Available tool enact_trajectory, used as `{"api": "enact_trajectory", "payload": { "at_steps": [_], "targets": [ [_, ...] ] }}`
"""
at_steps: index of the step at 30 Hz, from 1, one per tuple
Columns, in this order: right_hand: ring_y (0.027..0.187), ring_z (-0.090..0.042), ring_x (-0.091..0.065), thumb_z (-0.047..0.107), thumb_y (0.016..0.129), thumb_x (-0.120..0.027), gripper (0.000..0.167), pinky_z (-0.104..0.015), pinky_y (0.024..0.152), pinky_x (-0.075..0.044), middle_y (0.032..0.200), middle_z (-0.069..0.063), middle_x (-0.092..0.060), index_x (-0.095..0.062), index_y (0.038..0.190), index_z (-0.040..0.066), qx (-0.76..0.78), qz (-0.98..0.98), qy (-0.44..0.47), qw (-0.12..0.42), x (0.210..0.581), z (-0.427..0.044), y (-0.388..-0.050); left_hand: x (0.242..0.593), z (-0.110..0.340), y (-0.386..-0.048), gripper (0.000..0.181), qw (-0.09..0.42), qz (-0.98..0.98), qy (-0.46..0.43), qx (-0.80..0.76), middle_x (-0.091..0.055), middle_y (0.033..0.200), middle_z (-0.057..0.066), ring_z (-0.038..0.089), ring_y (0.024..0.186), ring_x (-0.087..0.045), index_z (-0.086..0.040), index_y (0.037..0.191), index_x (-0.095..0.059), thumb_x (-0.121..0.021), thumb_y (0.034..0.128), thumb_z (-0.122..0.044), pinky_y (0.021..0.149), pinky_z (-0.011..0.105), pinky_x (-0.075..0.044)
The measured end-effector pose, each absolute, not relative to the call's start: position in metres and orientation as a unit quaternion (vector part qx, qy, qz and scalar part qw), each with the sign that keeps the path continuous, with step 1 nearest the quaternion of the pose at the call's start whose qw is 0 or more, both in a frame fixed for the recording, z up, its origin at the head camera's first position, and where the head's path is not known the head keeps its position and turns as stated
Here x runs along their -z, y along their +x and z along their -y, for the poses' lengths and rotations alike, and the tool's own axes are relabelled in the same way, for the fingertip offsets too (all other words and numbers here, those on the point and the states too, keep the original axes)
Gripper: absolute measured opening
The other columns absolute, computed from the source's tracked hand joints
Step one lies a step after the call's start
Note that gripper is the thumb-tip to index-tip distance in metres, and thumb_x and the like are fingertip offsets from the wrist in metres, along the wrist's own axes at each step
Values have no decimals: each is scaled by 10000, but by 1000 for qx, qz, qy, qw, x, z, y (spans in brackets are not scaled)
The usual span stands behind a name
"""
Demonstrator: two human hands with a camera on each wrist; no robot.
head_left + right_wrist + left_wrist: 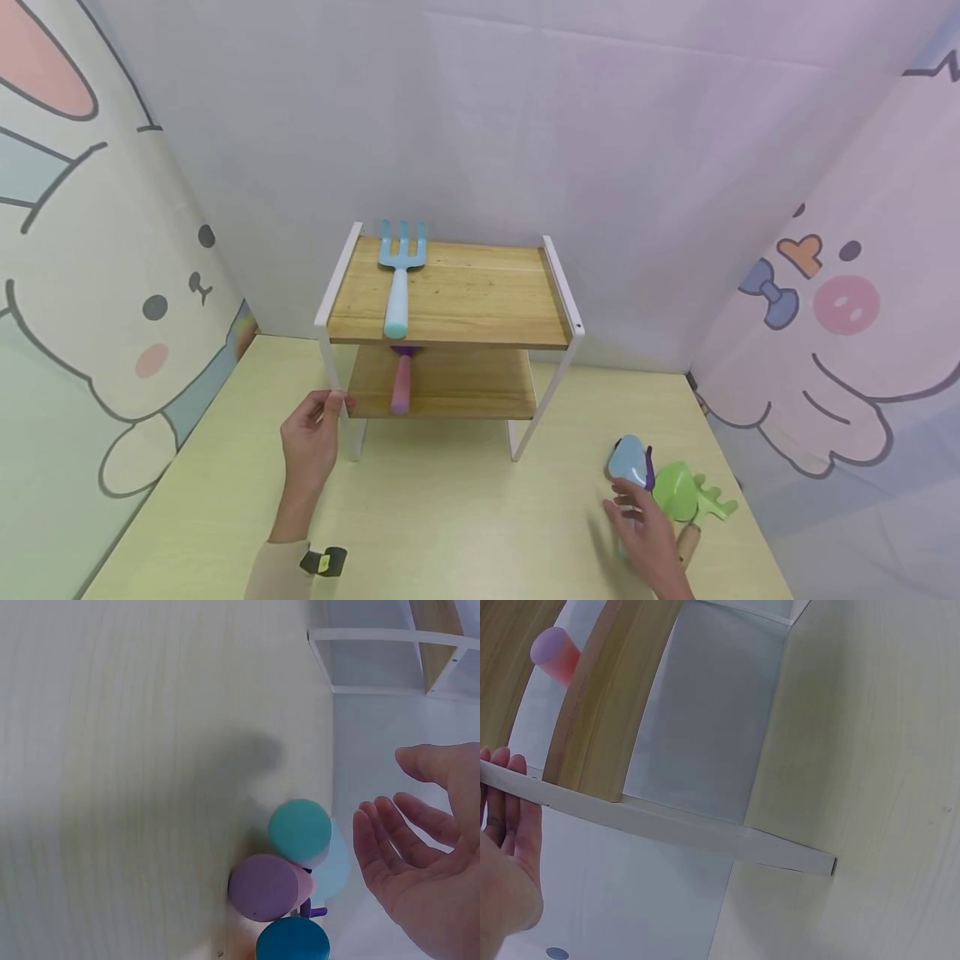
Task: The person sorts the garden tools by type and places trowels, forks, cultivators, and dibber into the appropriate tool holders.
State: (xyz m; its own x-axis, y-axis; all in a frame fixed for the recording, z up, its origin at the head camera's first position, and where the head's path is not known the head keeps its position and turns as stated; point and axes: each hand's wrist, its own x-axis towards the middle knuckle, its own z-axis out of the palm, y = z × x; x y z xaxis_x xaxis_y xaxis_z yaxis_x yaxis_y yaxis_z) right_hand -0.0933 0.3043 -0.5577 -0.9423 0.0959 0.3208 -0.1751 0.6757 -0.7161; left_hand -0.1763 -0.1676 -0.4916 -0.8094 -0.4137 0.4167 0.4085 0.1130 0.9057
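A two-tier wooden shelf (480, 300) with a white frame stands on the table. On its upper board lies a light blue hand fork (399, 292), tines to the back; a tool with a pink handle (402, 383) lies on the lower board. My left hand (311, 433) pinches the shelf's front left leg; in the left wrist view the fingers (514, 802) curl round the white frame (675, 826). My right hand (641, 533), fingers apart and holding nothing, is over the tools at the right, near a light blue shovel (628, 460). The right wrist view shows the hand (427, 847) beside a teal handle end (300, 830).
Right of the shelf, a green shovel (677, 492), a green rake (714, 502) and a wooden-coloured handle (687, 543) lie close together on the table (450, 517). Purple (262, 888) and blue (292, 940) handle ends show in the right wrist view. Printed curtains surround the table.
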Motion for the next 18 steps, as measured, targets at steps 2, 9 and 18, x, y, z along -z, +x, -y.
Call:
{"api": "enact_trajectory", "payload": {
  "at_steps": [2,9,18],
  "targets": [
    [911,-86,-670,10,902,-770,372,-334,766,-604,1125,-200,-703,-641,1246,-45,-401,903,4,154,557,-307,-91,492,168,-176,115,310,681,2,664,-749,826,55,33,803,-707,128,931,-684,-617,996,61,826,125,-535],
    [911,-185,-676,-31,879,-770,384,-267,747,-583,1123,-209,-702,-630,1235,-72,-380,915,-27,131,554,-313,-88,489,168,-176,150,304,678,2,669,-742,834,130,51,799,-709,119,924,-689,-612,1012,26,843,139,-538],
    [963,-319,-666,-35,862,-780,408,-282,754,-573,1085,-200,-682,-612,1229,-99,-347,934,-71,56,551,-320,-88,491,167,-176,131,303,680,8,667,-750,828,61,34,786,-706,124,933,-689,-617,1005,41,830,131,-538]
  ]
}}
